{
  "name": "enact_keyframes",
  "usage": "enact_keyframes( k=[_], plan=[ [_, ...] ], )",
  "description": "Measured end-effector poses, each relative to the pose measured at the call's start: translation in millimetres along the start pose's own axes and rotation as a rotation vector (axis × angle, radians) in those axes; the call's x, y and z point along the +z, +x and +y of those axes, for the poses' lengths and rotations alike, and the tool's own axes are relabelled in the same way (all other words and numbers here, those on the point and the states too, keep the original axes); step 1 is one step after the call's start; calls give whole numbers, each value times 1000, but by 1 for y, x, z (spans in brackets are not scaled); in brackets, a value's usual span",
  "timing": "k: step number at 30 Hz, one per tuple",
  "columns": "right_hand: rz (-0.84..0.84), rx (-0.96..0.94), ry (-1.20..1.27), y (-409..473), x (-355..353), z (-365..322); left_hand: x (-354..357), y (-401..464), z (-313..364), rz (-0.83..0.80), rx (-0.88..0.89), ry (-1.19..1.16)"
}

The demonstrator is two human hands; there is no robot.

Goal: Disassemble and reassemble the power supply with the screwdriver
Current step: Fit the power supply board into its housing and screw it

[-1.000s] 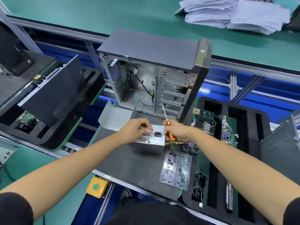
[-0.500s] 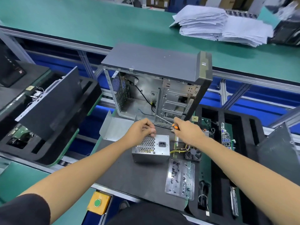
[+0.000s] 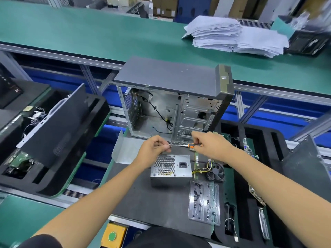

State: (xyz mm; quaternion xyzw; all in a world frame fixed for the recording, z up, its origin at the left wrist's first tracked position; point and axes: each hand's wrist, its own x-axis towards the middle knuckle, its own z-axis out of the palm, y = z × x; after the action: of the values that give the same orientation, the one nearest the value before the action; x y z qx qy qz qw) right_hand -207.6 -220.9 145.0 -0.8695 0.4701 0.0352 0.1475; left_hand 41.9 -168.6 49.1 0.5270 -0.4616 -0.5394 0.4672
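The grey metal power supply (image 3: 171, 170) sits on the dark mat, its honeycomb grille and socket facing me and yellow wires trailing to the right. Just above it I hold the screwdriver (image 3: 186, 145) level. My right hand (image 3: 208, 145) grips its orange handle. My left hand (image 3: 155, 149) pinches the tip of the metal shaft. Neither hand touches the power supply.
An open computer case (image 3: 172, 108) stands right behind my hands. A bent metal cover (image 3: 125, 149) lies at the left. A fan (image 3: 215, 173), a clear plastic tray (image 3: 204, 203) and a black foam tray (image 3: 241, 194) of parts lie to the right. Another foam tray (image 3: 53, 140) stands left.
Both hands have lifted off the power supply. The screwdriver swung from pointing up to lying level, and my left hand took hold of its tip.
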Motion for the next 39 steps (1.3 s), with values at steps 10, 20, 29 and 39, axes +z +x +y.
enact_keyframes(
  k=[10, 20, 29, 39],
  plan=[
    [42, -27, -94, -1, -13, -4, 4, -1, -5, -58, -13, 49],
    [149, -186, -364, -2, -35, -16, 6, 0, -3, -58, -2, 128],
    [155, -235, -468, -6, -43, -14, 12, -2, -4, -118, 5, 126],
    [80, -202, -155, -14, -56, -21, 19, -6, 2, -96, -27, 120]
  ],
)
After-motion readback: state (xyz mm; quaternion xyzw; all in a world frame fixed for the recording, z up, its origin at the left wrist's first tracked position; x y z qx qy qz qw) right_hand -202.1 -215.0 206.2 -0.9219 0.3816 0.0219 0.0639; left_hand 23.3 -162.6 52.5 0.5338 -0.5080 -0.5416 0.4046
